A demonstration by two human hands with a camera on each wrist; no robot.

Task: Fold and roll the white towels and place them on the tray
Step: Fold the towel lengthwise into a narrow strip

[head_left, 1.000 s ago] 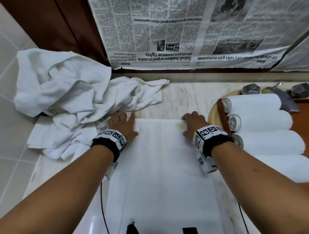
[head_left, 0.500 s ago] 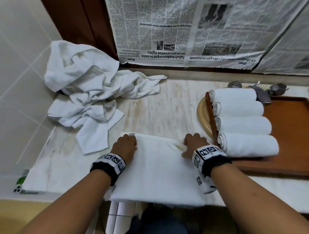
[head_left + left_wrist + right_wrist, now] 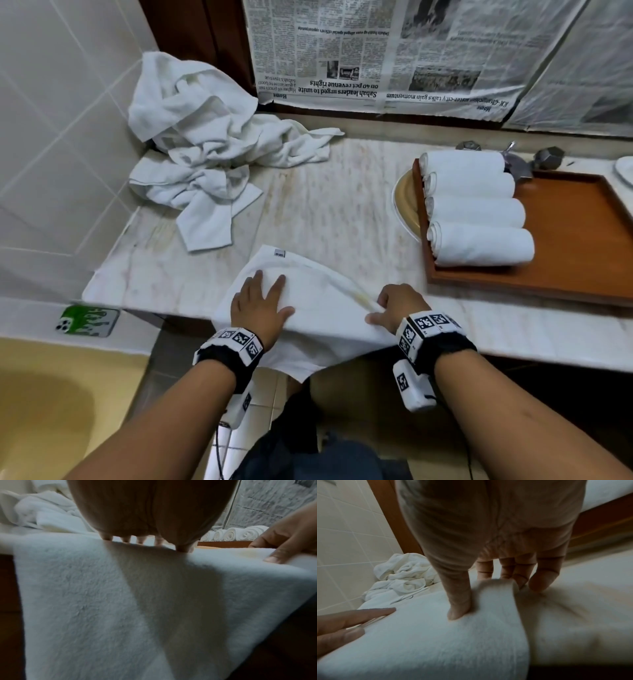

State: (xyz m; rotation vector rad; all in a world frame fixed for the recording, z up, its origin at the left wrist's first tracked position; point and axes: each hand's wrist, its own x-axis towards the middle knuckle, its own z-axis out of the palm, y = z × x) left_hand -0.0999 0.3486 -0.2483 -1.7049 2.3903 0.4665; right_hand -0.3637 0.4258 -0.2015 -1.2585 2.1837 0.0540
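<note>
A white towel (image 3: pixel 322 308) lies askew over the marble counter's front edge, one corner hanging off. My left hand (image 3: pixel 262 303) lies flat on its left part, fingers spread. My right hand (image 3: pixel 390 308) pinches the towel's right edge, thumb on top and fingers curled under a raised fold (image 3: pixel 494 588). The left wrist view shows the towel (image 3: pixel 120 601) under my palm. Several rolled white towels (image 3: pixel 476 212) lie side by side on the brown wooden tray (image 3: pixel 582 260) at the right. A heap of loose white towels (image 3: pixel 205 147) is piled in the back left corner.
The tray rests partly over a round yellow basin (image 3: pixel 406 205), with metal tap handles (image 3: pixel 548 157) behind it. A green phone (image 3: pixel 87 320) lies on the ledge at the left. Newspaper (image 3: pixel 376 51) covers the wall behind. Bare marble counter (image 3: pixel 325 205) stretches between heap and tray.
The towel has been dragged toward the counter's front edge and turned askew. My left hand went from curled to flat; my right now pinches up the right edge. The camera pulled back.
</note>
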